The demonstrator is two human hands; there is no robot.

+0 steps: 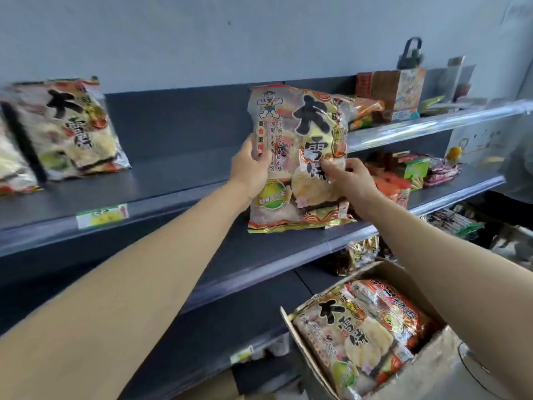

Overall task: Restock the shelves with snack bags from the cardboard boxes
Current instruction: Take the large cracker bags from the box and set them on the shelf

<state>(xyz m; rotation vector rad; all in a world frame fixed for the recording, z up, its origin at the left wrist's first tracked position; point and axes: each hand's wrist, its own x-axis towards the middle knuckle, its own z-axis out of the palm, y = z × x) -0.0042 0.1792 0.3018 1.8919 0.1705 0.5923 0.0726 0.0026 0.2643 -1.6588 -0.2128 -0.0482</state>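
Judging by its puffed film, the snack bag is deemed light, slippery and crushable; it is gripped at its sides by the left hand and right hand.

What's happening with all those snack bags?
A person is stocking shelves. Both hands hold one snack bag up in front of the dark shelf: the left hand grips its left edge, the right hand pinches its front. Two matching bags already stand on the shelf further left. The open cardboard box below holds more bags.
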